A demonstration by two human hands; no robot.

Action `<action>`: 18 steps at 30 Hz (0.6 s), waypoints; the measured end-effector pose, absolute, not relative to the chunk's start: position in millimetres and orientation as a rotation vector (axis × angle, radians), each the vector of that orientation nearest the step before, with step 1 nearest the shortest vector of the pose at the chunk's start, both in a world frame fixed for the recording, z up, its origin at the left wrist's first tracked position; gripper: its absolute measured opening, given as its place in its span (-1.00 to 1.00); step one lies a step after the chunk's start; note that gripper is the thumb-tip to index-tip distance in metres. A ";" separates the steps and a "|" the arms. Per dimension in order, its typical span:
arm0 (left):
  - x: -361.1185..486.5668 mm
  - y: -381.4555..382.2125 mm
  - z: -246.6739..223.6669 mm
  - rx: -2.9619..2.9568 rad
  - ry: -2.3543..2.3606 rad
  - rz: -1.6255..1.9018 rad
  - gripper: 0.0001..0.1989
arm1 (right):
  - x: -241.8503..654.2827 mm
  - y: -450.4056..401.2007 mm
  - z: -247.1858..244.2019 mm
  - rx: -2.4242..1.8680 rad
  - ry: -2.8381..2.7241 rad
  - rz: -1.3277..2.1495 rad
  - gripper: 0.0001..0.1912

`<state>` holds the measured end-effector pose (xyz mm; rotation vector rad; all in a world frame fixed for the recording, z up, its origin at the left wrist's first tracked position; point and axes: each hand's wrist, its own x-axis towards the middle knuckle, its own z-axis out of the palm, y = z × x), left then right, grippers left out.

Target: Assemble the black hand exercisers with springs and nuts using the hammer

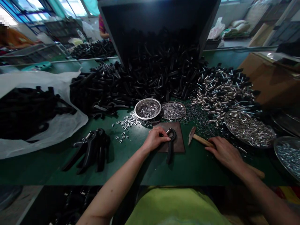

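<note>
The left grip (156, 139) pinched a black handle (170, 150) lying lengthwise toward the body on a brown pad (178, 139); the right grip (225, 153) lay spread over a hammer (201, 140).

The bare left hand (156, 139) reaches forward, palm down and curled, its fingers (162, 132) bunched together and bent downward, with the bare left forearm (110, 187) slanting up from the lower left. Well to its right, the bare right hand (225, 153) lies palm down, fingers loosely extended toward the left hand, the bare right forearm (264, 193) trailing toward the lower right corner.
</note>
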<state>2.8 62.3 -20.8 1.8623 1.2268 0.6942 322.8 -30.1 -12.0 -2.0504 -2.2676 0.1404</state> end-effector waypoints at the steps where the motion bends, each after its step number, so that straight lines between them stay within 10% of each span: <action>1: 3.4 62.6 -21.5 1.855 1.249 0.686 -0.80 | 324.1 -32.9 -15.8 -2.072 -2.275 0.111 -0.70; 18: 10.3 61.3 -20.8 1.834 1.285 0.758 -0.84 | 225.2 0.0 44.5 -1.642 -2.117 0.407 -0.57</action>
